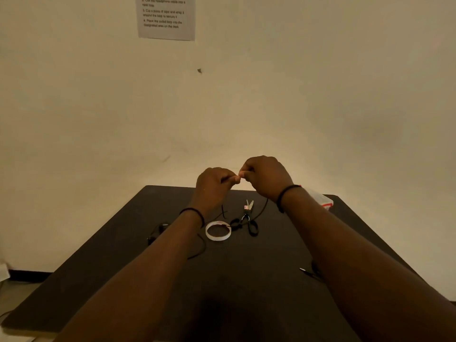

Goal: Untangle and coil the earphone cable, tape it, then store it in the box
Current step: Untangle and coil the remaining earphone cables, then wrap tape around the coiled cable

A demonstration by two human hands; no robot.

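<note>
Picking at the earphone cable above the table's far edge.

Left hand [214, 184] and right hand [265, 177] curled, fingertips meeting, seemingly pinching the earphone cable [259, 213], its slack trailing down toward both near corners; tape roll [218, 230] and scissors [248, 215] mid-table below, box [320, 199] at far-right corner.

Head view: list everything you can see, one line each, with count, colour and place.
table: one, dark, fills the lower frame
earphone cable: one, black, hangs from the hands and trails over the table
tape roll: one, clear-white, table centre
scissors: one, black handles, right of the tape roll
box: one, white with red, far right, partly behind the right wrist
instruction sheet: one, white, on the wall
left hand: one, raised, fingers curled, pinching
right hand: one, raised, fingertips meeting the left's
wristbands: two, black, one per wrist
</note>
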